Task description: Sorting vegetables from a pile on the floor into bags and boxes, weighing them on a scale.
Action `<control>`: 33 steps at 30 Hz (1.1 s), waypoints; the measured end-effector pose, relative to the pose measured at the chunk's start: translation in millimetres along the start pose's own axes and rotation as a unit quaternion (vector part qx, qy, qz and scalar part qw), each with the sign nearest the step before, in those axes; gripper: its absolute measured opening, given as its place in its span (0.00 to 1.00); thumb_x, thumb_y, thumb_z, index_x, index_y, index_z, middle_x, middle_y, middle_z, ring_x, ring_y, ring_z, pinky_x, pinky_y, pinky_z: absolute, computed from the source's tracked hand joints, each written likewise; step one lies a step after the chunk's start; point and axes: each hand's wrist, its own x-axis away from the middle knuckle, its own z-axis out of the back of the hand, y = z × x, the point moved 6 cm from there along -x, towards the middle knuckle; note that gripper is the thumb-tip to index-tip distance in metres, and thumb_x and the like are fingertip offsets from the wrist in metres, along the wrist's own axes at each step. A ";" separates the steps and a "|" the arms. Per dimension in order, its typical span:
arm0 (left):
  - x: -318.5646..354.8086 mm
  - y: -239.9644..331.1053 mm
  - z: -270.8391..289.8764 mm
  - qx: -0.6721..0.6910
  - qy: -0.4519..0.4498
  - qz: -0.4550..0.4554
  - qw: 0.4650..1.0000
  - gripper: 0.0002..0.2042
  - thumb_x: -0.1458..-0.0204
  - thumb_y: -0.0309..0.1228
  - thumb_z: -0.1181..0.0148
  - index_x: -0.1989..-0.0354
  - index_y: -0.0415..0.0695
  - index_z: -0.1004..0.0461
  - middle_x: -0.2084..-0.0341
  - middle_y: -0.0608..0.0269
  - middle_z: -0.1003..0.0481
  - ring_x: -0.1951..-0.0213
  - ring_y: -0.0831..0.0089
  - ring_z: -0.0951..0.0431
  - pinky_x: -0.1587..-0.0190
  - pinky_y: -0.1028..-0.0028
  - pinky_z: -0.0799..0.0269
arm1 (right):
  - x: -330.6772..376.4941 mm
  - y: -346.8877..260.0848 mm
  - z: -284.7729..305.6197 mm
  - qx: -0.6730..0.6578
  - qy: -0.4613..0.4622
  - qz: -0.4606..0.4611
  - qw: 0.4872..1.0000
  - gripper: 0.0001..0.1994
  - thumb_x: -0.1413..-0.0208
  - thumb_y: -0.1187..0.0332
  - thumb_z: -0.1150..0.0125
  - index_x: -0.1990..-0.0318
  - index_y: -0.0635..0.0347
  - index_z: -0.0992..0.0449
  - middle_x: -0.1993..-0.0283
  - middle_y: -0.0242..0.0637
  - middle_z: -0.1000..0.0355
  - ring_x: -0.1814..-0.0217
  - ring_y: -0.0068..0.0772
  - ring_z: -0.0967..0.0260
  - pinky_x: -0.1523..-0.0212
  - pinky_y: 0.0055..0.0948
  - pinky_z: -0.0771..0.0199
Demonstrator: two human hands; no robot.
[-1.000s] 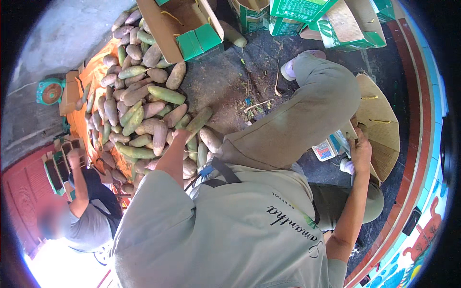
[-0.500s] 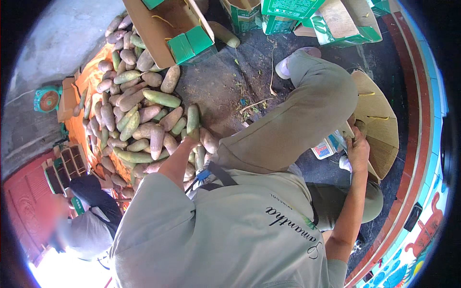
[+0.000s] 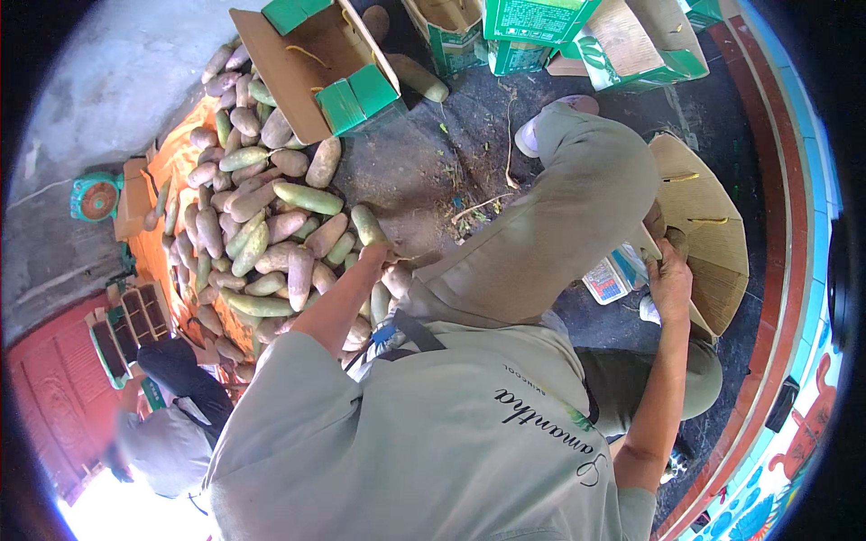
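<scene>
My left hand (image 3: 377, 253) is closed round the near end of a long green gourd (image 3: 367, 224), at the right edge of a big heap of gourds (image 3: 271, 194). The heap mixes green and dusky mauve ones. On the far side of my bent leg, my right hand (image 3: 669, 281) is curled at the near side of an open cardboard box (image 3: 720, 261). Past its fingers shows the brownish rounded end of what looks like another gourd (image 3: 677, 239). A pale edge lies against the thumb; what the fingers grip is partly hidden.
An open green-and-brown carton (image 3: 316, 68) stands beyond the heap, a single gourd (image 3: 419, 77) beside it. More green cartons (image 3: 537, 22) are at the back. A scale with a keypad (image 3: 606, 280) sits under my leg. Another person (image 3: 171, 433) is at the lower left.
My left hand has shifted a little right and away from me, and the green gourd in it now leans left. My right hand stays nearly in place. The other person's arm has moved.
</scene>
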 end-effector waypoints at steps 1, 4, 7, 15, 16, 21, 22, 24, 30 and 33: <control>11.1 10.9 -8.8 0.064 -0.020 0.003 0.998 0.10 0.56 0.33 0.43 0.67 0.43 0.32 0.82 0.59 0.31 0.83 0.70 0.31 0.84 0.72 0.34 | 0.8 4.3 -0.3 -0.001 0.007 -0.006 1.000 0.14 0.54 0.73 0.43 0.57 0.56 0.30 0.62 0.45 0.29 0.59 0.48 0.31 0.59 0.39 0.32; 43.5 38.5 -12.2 0.092 -0.023 -0.014 0.995 0.06 0.53 0.31 0.47 0.70 0.43 0.34 0.82 0.60 0.33 0.84 0.69 0.32 0.84 0.72 0.35 | 1.6 10.8 -3.7 0.009 0.017 0.015 1.000 0.14 0.55 0.73 0.43 0.57 0.56 0.30 0.62 0.47 0.29 0.59 0.48 0.31 0.58 0.39 0.32; 61.2 68.4 -12.0 0.076 -0.043 -0.034 0.996 0.06 0.51 0.32 0.49 0.71 0.43 0.35 0.82 0.61 0.36 0.82 0.70 0.32 0.84 0.73 0.35 | 3.6 9.6 -3.5 -0.001 0.013 0.006 1.000 0.14 0.55 0.72 0.44 0.57 0.57 0.30 0.62 0.48 0.29 0.58 0.48 0.32 0.58 0.39 0.32; 202.4 168.5 -56.9 0.060 -0.247 -0.182 0.950 0.10 0.49 0.38 0.49 0.67 0.44 0.32 0.78 0.65 0.31 0.81 0.76 0.33 0.81 0.78 0.38 | 7.3 12.9 -11.7 -0.016 0.030 0.046 0.998 0.12 0.54 0.71 0.45 0.59 0.59 0.30 0.64 0.48 0.29 0.60 0.50 0.32 0.61 0.42 0.32; 229.4 188.2 -58.5 0.063 -0.232 -0.263 0.934 0.11 0.49 0.38 0.49 0.66 0.43 0.32 0.78 0.65 0.30 0.81 0.76 0.33 0.81 0.79 0.38 | 6.9 11.5 -12.6 -0.009 0.046 0.064 0.997 0.10 0.54 0.70 0.45 0.63 0.59 0.31 0.67 0.47 0.29 0.63 0.49 0.31 0.63 0.42 0.31; 366.8 258.9 -95.8 -0.026 -0.306 -0.487 0.818 0.12 0.49 0.36 0.49 0.63 0.39 0.33 0.77 0.62 0.30 0.81 0.77 0.34 0.79 0.79 0.39 | 10.2 4.6 -8.3 0.030 0.066 0.096 0.993 0.05 0.55 0.72 0.47 0.69 0.61 0.31 0.72 0.46 0.28 0.68 0.46 0.29 0.68 0.40 0.29; 389.6 266.1 -110.7 -0.065 -0.338 -0.501 0.794 0.14 0.50 0.37 0.48 0.62 0.39 0.33 0.77 0.62 0.30 0.80 0.78 0.34 0.79 0.78 0.39 | 10.4 7.7 -10.2 0.028 0.071 0.093 0.993 0.05 0.55 0.72 0.47 0.69 0.61 0.31 0.72 0.46 0.28 0.68 0.46 0.29 0.68 0.40 0.29; 423.5 275.8 -138.4 -0.103 -0.366 -0.517 0.767 0.15 0.51 0.38 0.47 0.62 0.39 0.33 0.76 0.62 0.30 0.80 0.78 0.34 0.78 0.78 0.39 | 8.2 11.3 -15.2 0.054 0.081 0.099 0.990 0.05 0.55 0.73 0.49 0.69 0.60 0.30 0.72 0.45 0.28 0.68 0.45 0.28 0.69 0.39 0.28; 469.8 246.6 -256.9 -0.188 -0.478 -0.373 0.773 0.19 0.50 0.40 0.46 0.57 0.37 0.33 0.73 0.57 0.29 0.79 0.75 0.34 0.75 0.74 0.36 | 7.4 5.8 -12.8 0.087 0.071 0.089 0.990 0.05 0.53 0.74 0.52 0.69 0.59 0.30 0.72 0.44 0.28 0.69 0.44 0.28 0.69 0.38 0.28; 466.5 231.2 -314.2 -0.221 -0.512 -0.359 0.748 0.20 0.50 0.40 0.45 0.55 0.37 0.34 0.69 0.53 0.28 0.74 0.71 0.28 0.71 0.74 0.31 | 9.4 3.5 -8.4 0.074 0.083 0.102 0.989 0.06 0.53 0.74 0.53 0.69 0.59 0.30 0.71 0.43 0.28 0.69 0.43 0.28 0.70 0.36 0.28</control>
